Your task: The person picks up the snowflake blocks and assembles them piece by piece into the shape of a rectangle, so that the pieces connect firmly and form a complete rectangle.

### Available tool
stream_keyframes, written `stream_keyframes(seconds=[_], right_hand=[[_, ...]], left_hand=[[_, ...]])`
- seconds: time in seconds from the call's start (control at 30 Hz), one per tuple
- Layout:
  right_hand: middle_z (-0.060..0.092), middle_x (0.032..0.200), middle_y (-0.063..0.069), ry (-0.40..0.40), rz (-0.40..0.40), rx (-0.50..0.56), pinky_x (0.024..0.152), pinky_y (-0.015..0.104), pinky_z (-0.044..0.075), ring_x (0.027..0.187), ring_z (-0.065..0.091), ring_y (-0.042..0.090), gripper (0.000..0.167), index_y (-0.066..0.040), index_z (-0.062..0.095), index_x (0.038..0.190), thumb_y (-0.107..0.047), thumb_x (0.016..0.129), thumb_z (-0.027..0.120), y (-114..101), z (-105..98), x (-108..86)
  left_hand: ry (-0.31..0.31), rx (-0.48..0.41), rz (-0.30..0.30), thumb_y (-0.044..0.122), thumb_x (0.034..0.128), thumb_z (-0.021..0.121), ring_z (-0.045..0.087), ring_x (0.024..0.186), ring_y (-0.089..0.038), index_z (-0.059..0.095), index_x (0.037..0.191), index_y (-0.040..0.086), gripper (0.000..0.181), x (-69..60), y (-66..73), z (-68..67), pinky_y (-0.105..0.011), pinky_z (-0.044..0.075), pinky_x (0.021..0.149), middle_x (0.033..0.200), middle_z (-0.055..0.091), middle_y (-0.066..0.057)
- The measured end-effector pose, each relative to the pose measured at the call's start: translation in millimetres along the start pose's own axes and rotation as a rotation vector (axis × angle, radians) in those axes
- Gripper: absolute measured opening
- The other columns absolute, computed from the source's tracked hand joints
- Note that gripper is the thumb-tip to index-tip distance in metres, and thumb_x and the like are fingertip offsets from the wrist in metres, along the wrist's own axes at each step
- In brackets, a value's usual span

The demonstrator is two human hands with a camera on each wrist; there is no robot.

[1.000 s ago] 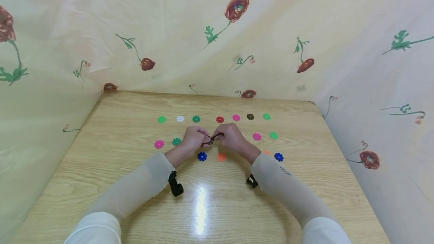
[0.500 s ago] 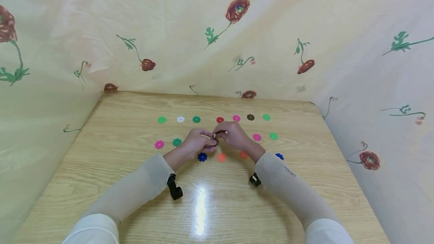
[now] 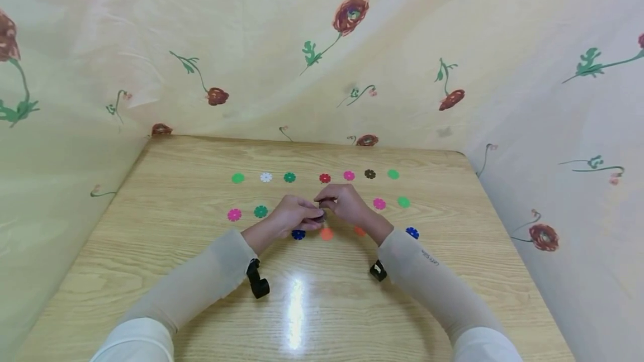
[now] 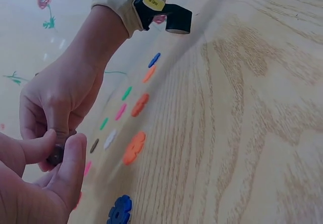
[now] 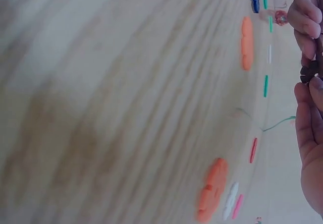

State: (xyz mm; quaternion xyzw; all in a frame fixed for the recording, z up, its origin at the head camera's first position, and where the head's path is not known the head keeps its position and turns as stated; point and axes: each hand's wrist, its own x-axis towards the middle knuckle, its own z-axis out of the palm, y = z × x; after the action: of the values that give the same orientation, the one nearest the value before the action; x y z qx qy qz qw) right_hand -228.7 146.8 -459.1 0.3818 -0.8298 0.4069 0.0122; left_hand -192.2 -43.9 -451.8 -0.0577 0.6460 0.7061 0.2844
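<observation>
Pinching with thumb and fingers, my left hand (image 3: 293, 215) and my right hand (image 3: 344, 204) meet above the one wooden table (image 3: 352, 317). The fingers of each are almost together, and they have hold of a small dark brown piece (image 5: 307, 73) with notched edge. Beside it a thin brown part shows, so I cannot tell if I hold one piece or two. Around and below my hands, discs lie flat and apart from each other. In the head view I count fifteen: three light green discs (image 3: 238, 178), two dark green discs (image 3: 289, 177), three pink discs (image 3: 234, 215), two blue discs (image 3: 412, 233), two orange discs (image 3: 326, 234), one white disc (image 3: 266, 177), one red disc (image 3: 325, 178) and one brown disc (image 3: 369, 174). Seven of these make the far row. The left wrist view gives a third orange one, and the right wrist view a second white one. Two beige sleeves (image 3: 196, 278) cover my forearms, and two black mounts (image 3: 258, 282) are at my wrists. Behind the table is a cloth (image 3: 271, 32) with red flowers.
</observation>
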Motion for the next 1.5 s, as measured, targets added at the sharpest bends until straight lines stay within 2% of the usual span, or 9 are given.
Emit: stream_keyframes(seconds=[0.17, 0.37, 0.47, 0.57, 0.7, 0.9, 1.07, 1.33, 1.5], right_hand=[[0.075, 0.096, 0.011, 0.005, 0.021, -0.014, 0.08, 0.029, 0.059, 0.089, 0.072, 0.024, 0.017, 0.003, 0.075, 0.101, 0.01, 0.085, 0.074, 1, -1, -2.2], [0.073, 0.104, 0.013, -0.027, 0.319, -0.096, 0.081, 0.033, 0.059, 0.095, 0.07, 0.026, 0.032, 0.002, 0.067, 0.125, 0.0, 0.094, 0.068, 7, -23, -3.2], [0.072, 0.103, 0.014, -0.099, 0.465, -0.214, 0.078, 0.037, 0.059, 0.093, 0.068, 0.026, 0.029, 0.002, 0.069, 0.122, -0.001, 0.093, 0.068, 15, -39, -6.6], [0.072, 0.104, 0.014, -0.2, 0.542, -0.334, 0.078, 0.04, 0.057, 0.094, 0.067, 0.028, 0.031, 0.001, 0.07, 0.12, -0.005, 0.09, 0.07, 23, -49, -12.0], [0.069, 0.105, 0.014, -0.245, 0.57, -0.412, 0.079, 0.041, 0.056, 0.094, 0.065, 0.027, 0.035, -0.001, 0.07, 0.12, -0.006, 0.086, 0.07, 35, -49, -19.1], [0.064, 0.093, 0.008, -0.203, 0.57, -0.415, 0.072, 0.036, 0.053, 0.08, 0.058, 0.022, 0.017, -0.005, 0.069, 0.102, -0.002, 0.085, 0.068, 42, -41, -21.7], [0.066, 0.087, 0.007, -0.105, 0.579, -0.234, 0.071, 0.035, 0.052, 0.079, 0.059, 0.021, 0.01, -0.006, 0.068, 0.093, -0.001, 0.086, 0.072, 34, -37, -16.3], [0.071, 0.095, 0.009, 0.133, 0.693, 0.382, 0.073, 0.03, 0.058, 0.081, 0.067, 0.017, 0.025, 0.005, 0.071, 0.114, -0.005, 0.091, 0.071, 20, -23, -7.4], [0.069, 0.083, 0.004, 0.186, 0.709, 0.557, 0.059, 0.023, 0.051, 0.072, 0.062, 0.014, 0.025, 0.007, 0.07, 0.114, -0.004, 0.091, 0.07, 16, -17, -3.9]], left_hand=[[0.013, 0.008, 0.017, 0.0, 0.0945, 0.068, 0.073, 0.077, -0.019, 0.067, 0.112, -0.01, 0.021, 2.5, -3.1, 0.2, -0.03, 0.06, 0.074, 0.098, 0.073, -0.02], [0.046, -0.01, 0.02, -0.003, 0.093, 0.069, 0.072, 0.076, -0.02, 0.064, 0.112, -0.009, 0.02, 5.1, -0.7, -0.9, -0.031, 0.061, 0.072, 0.101, 0.072, -0.022], [0.051, -0.009, 0.02, -0.003, 0.0927, 0.069, 0.072, 0.074, -0.02, 0.064, 0.112, -0.008, 0.02, 4.9, -0.3, -1.5, -0.03, 0.061, 0.071, 0.101, 0.072, -0.022], [0.052, 0.003, 0.026, -0.002, 0.093, 0.069, 0.072, 0.074, -0.019, 0.064, 0.112, -0.008, 0.02, 3.6, -1.1, -1.6, -0.03, 0.061, 0.071, 0.101, 0.072, -0.021], [0.05, 0.018, 0.034, -0.001, 0.093, 0.069, 0.072, 0.072, -0.019, 0.064, 0.112, -0.007, 0.02, 3.2, -3.1, -1.2, -0.03, 0.061, 0.069, 0.1, 0.072, -0.02], [0.027, 0.034, 0.051, 0.0, 0.0934, 0.069, 0.073, 0.075, -0.023, 0.064, 0.111, -0.007, 0.02, 3.4, -4.0, 1.1, -0.03, 0.061, 0.067, 0.097, 0.073, -0.02], [0.007, 0.021, 0.072, 0.0, 0.0946, 0.068, 0.073, 0.077, -0.025, 0.064, 0.112, -0.006, 0.019, 3.6, -4.6, 3.3, -0.03, 0.061, 0.067, 0.098, 0.073, -0.019], [0.022, 0.035, 0.088, 0.002, 0.0954, 0.068, 0.073, 0.075, -0.022, 0.065, 0.112, -0.005, 0.018, 3.2, -5.9, 7.2, -0.03, 0.061, 0.067, 0.098, 0.074, -0.018], [0.024, 0.056, 0.106, 0.002, 0.096, 0.067, 0.072, 0.074, -0.021, 0.065, 0.111, -0.005, 0.016, 2.5, -6.2, 9.0, -0.031, 0.061, 0.069, 0.097, 0.073, -0.018]])
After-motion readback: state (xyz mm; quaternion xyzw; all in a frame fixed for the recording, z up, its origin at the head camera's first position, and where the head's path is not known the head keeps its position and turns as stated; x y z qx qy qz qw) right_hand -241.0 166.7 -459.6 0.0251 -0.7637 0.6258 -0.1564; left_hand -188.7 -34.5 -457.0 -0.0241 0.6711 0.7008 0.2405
